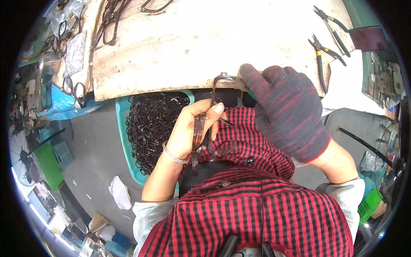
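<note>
My left hand, bare with a bracelet at the wrist, pinches a dark, clear-rimmed eyeglass frame between thumb and fingers. The frame stands on end at the table's near edge. More brown tortoiseshell-like frame parts hang from the same hand; how they join is unclear. My right hand wears a dark glove with red streaks. Its fingers are curled close to the frame's upper end, and a bit of green shows under them. The glove hides whatever that green piece belongs to.
A wooden tabletop carries several dark eyeglass frames at far left. Two cutting pliers with black-and-yellow handles lie at far right. Below the table edge, a turquoise tray holds a heap of dark curled scraps.
</note>
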Demonstrator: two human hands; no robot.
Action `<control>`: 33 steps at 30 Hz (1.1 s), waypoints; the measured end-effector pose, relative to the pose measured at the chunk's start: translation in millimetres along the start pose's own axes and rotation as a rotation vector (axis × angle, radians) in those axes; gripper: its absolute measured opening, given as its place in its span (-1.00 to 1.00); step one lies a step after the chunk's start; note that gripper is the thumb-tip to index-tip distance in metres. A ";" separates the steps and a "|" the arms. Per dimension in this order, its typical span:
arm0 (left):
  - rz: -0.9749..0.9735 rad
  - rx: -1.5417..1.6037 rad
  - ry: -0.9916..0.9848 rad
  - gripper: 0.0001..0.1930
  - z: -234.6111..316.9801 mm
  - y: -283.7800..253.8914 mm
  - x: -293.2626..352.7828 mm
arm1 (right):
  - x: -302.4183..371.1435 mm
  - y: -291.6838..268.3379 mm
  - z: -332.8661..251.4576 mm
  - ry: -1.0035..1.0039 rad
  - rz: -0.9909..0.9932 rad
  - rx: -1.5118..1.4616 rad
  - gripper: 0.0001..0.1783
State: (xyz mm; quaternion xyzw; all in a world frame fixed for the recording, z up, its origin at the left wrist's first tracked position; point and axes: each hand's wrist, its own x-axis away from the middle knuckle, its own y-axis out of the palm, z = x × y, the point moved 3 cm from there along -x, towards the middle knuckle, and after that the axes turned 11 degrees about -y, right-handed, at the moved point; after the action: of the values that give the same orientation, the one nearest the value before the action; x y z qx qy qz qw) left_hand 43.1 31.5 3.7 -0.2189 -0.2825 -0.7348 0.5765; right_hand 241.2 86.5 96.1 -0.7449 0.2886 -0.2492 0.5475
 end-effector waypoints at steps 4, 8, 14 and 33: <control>0.011 0.046 -0.040 -0.70 -2.0 -0.4 5.7 | 19.3 -8.7 30.7 0.185 -0.019 -1.397 -0.19; -0.156 -0.043 0.257 -0.78 -1.8 -4.5 1.9 | 53.3 37.9 15.8 0.530 0.177 -2.500 -0.13; 0.306 -0.387 0.428 -0.72 128.5 -48.1 30.8 | 71.5 57.6 11.9 0.227 0.272 -2.938 -0.22; 0.956 -1.273 0.609 -0.64 195.6 -99.4 -2.2 | 64.8 30.9 13.4 0.408 0.174 -1.465 -0.11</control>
State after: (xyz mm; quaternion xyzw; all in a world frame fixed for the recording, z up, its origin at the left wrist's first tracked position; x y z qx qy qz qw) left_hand -53.7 181.2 131.8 -0.3898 0.4747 -0.4580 0.6426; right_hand 291.5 42.7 66.3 -0.8314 0.5332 -0.0826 -0.1328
